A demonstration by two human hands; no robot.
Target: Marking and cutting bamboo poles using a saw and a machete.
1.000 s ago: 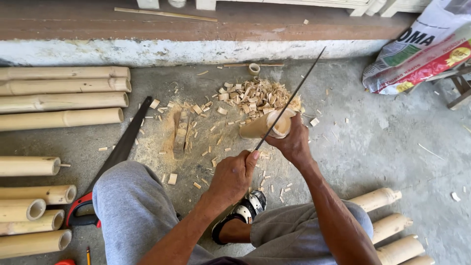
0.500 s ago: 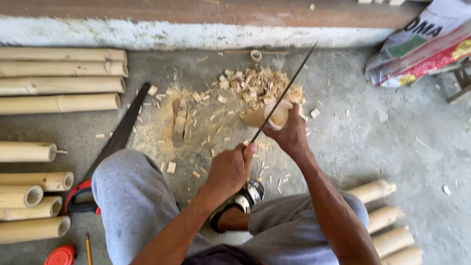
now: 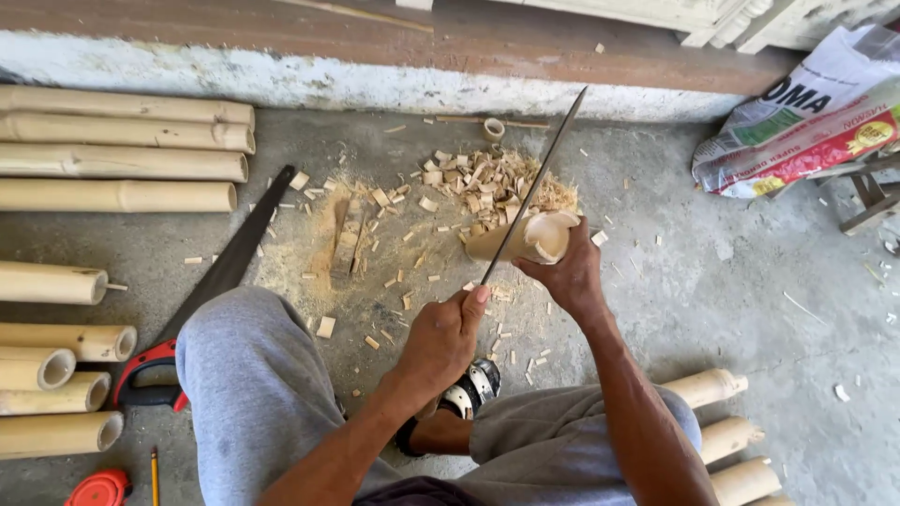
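bamboo poles (image 3: 112,178) lie stacked at the left edge, a red-handled saw (image 3: 202,300) beside them. the left hand (image 3: 441,342) is closed around the handle of a long blade (image 3: 534,192); the right hand (image 3: 567,272) grips a short bamboo piece (image 3: 520,239) amid chips, blade against its rim. a crumpled white, green and red sack (image 3: 806,117) sits at the far right, bare concrete (image 3: 750,300) open below it

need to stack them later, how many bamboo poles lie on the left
9: four long poles stacked at the upper left by the wall, and five shorter ones along the left edge below them. More may lie past the frame edge.
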